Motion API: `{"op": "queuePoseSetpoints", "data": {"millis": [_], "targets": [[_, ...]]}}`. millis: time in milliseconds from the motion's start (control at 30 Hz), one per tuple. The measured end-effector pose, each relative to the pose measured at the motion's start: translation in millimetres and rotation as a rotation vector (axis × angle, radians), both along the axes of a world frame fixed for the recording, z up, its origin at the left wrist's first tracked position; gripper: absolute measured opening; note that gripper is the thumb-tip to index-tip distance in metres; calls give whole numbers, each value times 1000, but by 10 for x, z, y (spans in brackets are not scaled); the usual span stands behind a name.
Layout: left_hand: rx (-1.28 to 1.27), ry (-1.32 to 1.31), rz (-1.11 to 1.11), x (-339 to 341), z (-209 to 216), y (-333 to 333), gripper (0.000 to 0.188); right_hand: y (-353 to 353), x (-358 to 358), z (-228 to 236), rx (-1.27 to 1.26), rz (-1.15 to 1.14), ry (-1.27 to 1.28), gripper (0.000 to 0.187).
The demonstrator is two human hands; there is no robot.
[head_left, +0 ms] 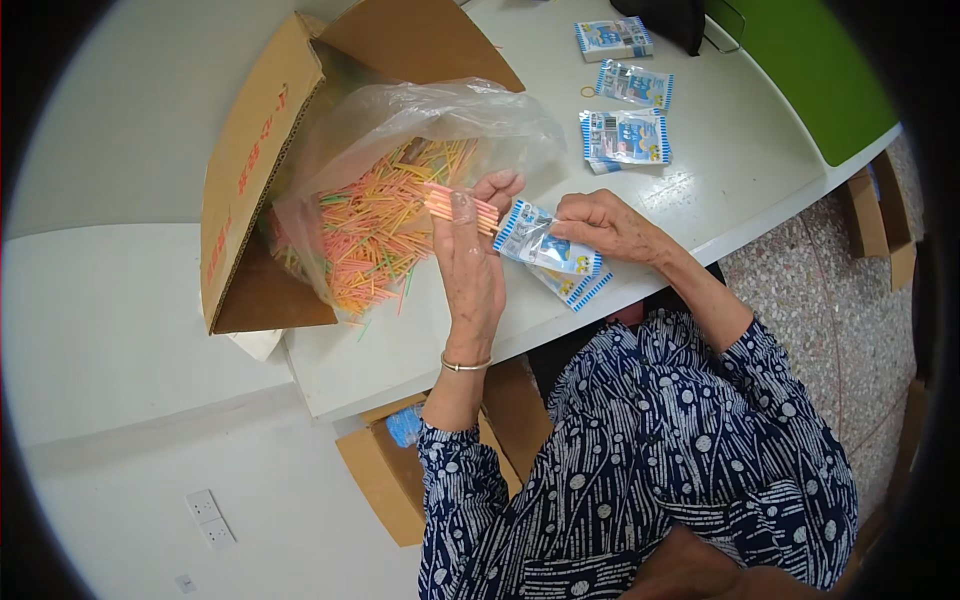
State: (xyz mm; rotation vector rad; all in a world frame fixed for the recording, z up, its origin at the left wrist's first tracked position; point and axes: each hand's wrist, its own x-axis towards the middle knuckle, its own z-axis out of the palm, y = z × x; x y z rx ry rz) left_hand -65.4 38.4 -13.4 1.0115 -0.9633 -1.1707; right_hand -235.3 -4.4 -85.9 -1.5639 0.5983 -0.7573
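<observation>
My left hand (468, 245) is closed around a small bundle of pink and orange sticks (455, 205). The bundle's right end meets the open end of a blue and white plastic packet (535, 238). My right hand (605, 225) pinches that packet between thumb and fingers. Under it, near the table's front edge, lie more blue and white packets (580, 287). To the left of my hands, many loose thin sticks (365, 235), pink, orange, yellow and green, fill a clear plastic bag (400, 105) in a tipped cardboard box (262, 170).
Further back on the white table (715, 165) lie stacked packets (625, 138), a single packet (635, 84) and another stack (613, 38). A rubber band (587, 91) is beside them. A black object (670, 20) stands at the far edge. Below the table is an open carton (385, 475).
</observation>
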Motion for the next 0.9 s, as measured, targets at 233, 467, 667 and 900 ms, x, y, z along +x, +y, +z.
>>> {"op": "queuePoseSetpoints", "data": {"millis": [233, 467, 667, 900], "targets": [[-3, -18, -3, -44, -21, 32, 35, -42, -22, -16, -233, 56, -11, 26], [-20, -111, -3, -59, -153, 103, 34, -28, -27, -53, -292, 32, -2, 24], [-26, -184, 9, -42, -260, 152, 29, -12, -20, -53, -304, 7, 2, 23], [-71, -435, 4, -32, -162, 226, 27, -14, -36, -51, -324, -37, 5, 23]]}}
